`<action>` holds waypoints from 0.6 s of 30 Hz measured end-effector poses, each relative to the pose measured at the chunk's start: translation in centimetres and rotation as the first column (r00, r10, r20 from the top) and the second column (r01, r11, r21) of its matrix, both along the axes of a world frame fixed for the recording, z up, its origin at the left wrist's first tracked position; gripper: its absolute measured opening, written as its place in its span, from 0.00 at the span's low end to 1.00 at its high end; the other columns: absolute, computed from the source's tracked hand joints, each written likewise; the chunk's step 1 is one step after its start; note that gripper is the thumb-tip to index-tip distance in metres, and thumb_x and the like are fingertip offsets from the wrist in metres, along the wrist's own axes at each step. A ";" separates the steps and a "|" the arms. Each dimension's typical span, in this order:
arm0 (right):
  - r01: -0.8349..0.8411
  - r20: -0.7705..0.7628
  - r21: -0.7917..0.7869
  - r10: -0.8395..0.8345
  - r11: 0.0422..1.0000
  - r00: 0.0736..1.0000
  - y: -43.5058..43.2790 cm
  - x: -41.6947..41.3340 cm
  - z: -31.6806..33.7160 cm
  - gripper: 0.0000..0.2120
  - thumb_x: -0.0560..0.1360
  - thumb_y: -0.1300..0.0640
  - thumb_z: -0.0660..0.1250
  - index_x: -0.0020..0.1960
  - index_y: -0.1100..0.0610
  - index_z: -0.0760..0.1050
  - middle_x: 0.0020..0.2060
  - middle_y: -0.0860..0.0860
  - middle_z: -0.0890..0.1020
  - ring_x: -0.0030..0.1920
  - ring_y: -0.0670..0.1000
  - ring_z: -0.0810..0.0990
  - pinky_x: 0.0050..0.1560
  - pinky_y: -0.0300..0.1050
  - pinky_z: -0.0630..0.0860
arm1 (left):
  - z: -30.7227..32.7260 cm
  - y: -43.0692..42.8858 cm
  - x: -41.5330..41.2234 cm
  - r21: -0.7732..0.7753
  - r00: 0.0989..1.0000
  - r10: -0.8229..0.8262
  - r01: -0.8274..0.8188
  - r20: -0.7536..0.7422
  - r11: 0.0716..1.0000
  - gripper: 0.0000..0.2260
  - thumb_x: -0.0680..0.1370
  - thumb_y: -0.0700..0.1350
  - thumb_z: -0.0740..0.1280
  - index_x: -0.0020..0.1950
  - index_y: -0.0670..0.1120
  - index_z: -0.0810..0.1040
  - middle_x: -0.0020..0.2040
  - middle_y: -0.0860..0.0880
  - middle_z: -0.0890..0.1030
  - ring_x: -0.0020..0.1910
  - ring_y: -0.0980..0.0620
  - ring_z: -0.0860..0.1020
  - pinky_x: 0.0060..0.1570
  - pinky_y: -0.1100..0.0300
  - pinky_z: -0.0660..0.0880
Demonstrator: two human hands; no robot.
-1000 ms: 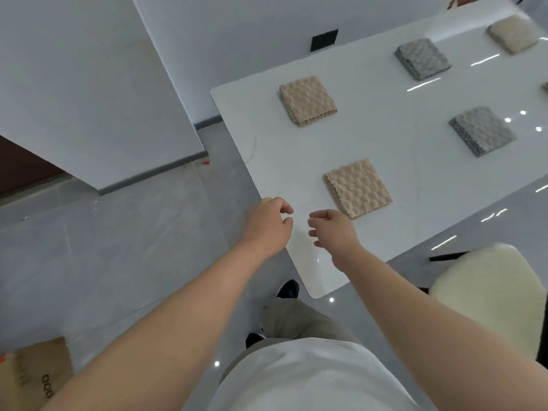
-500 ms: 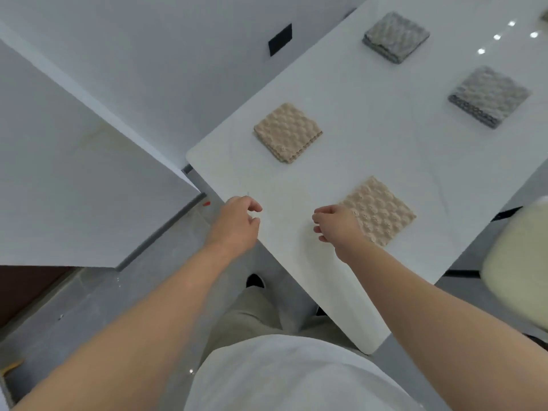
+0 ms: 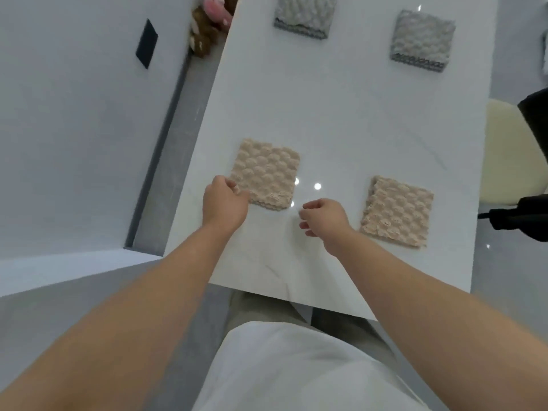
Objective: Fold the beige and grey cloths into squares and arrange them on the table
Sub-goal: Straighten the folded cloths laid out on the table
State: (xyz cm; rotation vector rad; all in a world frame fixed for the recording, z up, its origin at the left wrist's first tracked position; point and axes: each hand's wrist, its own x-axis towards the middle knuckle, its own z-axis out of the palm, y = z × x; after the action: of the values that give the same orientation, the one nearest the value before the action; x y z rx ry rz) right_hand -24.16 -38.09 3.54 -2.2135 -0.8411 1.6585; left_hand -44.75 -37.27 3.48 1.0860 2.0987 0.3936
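Two beige cloths lie folded into squares on the white table (image 3: 341, 114): one (image 3: 268, 172) near the left edge, one (image 3: 397, 210) to the right. Two grey folded cloths sit farther back, one (image 3: 304, 13) left and one (image 3: 421, 40) right. My left hand (image 3: 224, 203) hovers at the near left corner of the left beige cloth, fingers loosely curled, with its fingertips at the cloth's edge. My right hand (image 3: 321, 218) hangs over bare table between the two beige cloths, fingers curled and holding nothing.
A cream cushioned chair (image 3: 510, 152) stands at the table's right side, with a black object (image 3: 522, 218) beside it. Plush toys (image 3: 212, 22) lie on the floor past the table's left edge. A white wall with a dark socket plate (image 3: 146, 43) runs along the left.
My view has swung round to face along the table. Both hands have moved forward over the tabletop, the left one reaching the corner of the left beige cloth.
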 end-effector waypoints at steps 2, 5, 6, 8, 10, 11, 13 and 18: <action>0.097 0.010 -0.031 -0.097 0.995 0.995 0.8 -1.2 -0.1 0.09 0.77 0.64 0.66 0.57 0.60 0.77 0.48 0.56 0.82 0.42 0.53 0.83 0.47 0.47 0.83 | -0.3 1.8 -0.4 -0.029 0.996 0.079 -0.078 0.037 0.997 0.13 0.78 0.49 0.70 0.57 0.47 0.72 0.59 0.47 0.77 0.47 0.50 0.77 0.40 0.61 0.69; 0.185 0.032 -0.070 -0.184 0.980 0.982 2.0 -2.6 -0.7 0.08 0.76 0.64 0.66 0.55 0.59 0.78 0.46 0.57 0.82 0.40 0.55 0.83 0.51 0.50 0.84 | -1.5 3.2 -0.6 -0.102 0.994 0.084 -0.078 0.064 0.992 0.15 0.78 0.52 0.70 0.58 0.46 0.71 0.60 0.46 0.76 0.45 0.50 0.76 0.34 0.62 0.68; 0.190 0.025 -0.076 -0.188 0.979 0.982 2.3 -3.0 -0.8 0.06 0.76 0.65 0.66 0.51 0.59 0.78 0.43 0.57 0.81 0.38 0.55 0.81 0.49 0.48 0.84 | -1.8 3.4 -0.7 -0.128 0.995 0.078 -0.070 0.057 0.989 0.17 0.78 0.52 0.71 0.60 0.45 0.72 0.60 0.46 0.77 0.44 0.49 0.76 0.33 0.63 0.67; 0.175 0.017 -0.085 -0.174 0.981 0.985 2.7 -3.7 -0.8 0.05 0.75 0.67 0.65 0.43 0.58 0.76 0.38 0.57 0.78 0.35 0.55 0.77 0.43 0.47 0.80 | -2.2 3.8 -1.1 -0.169 0.996 0.083 -0.076 0.036 0.983 0.20 0.77 0.54 0.71 0.61 0.44 0.72 0.60 0.46 0.77 0.45 0.48 0.76 0.37 0.59 0.71; 0.165 0.019 -0.098 -0.163 0.981 0.986 3.0 -4.3 -0.9 0.07 0.75 0.66 0.66 0.40 0.57 0.76 0.37 0.57 0.79 0.35 0.56 0.78 0.41 0.48 0.80 | -2.3 4.0 -1.6 -0.199 0.996 0.084 -0.078 0.019 0.977 0.22 0.75 0.55 0.72 0.62 0.44 0.71 0.59 0.47 0.76 0.47 0.46 0.77 0.42 0.56 0.72; 0.166 0.026 -0.110 -0.165 0.980 0.986 3.1 -4.5 -0.7 0.07 0.75 0.65 0.66 0.40 0.57 0.76 0.37 0.57 0.80 0.36 0.56 0.78 0.40 0.48 0.79 | -2.3 4.1 -1.8 -0.211 0.997 0.077 -0.072 0.015 0.975 0.21 0.75 0.55 0.72 0.62 0.45 0.72 0.57 0.47 0.76 0.47 0.46 0.77 0.43 0.56 0.72; 0.175 0.048 -0.124 -0.170 0.977 0.984 3.2 -4.9 -0.7 0.06 0.73 0.65 0.66 0.39 0.57 0.74 0.35 0.56 0.78 0.34 0.56 0.77 0.36 0.47 0.76 | -2.2 4.2 -2.3 -0.228 0.998 0.060 -0.051 0.034 0.972 0.17 0.75 0.55 0.72 0.56 0.45 0.74 0.53 0.48 0.79 0.47 0.46 0.78 0.43 0.56 0.73; 0.201 0.059 -0.162 -0.194 0.966 0.979 3.0 -5.4 -0.7 0.07 0.73 0.56 0.68 0.43 0.61 0.79 0.34 0.56 0.81 0.32 0.56 0.83 0.35 0.46 0.80 | -3.0 4.6 -3.3 -0.244 0.985 0.095 -0.059 0.142 0.968 0.14 0.68 0.59 0.70 0.43 0.51 0.75 0.43 0.48 0.84 0.43 0.43 0.85 0.50 0.47 0.83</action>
State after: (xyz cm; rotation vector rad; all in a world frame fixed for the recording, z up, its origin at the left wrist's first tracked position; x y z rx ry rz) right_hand -29.57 -35.13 2.83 -2.3637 -0.4856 1.6444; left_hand -48.03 -32.68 0.50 0.8102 1.9967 0.2445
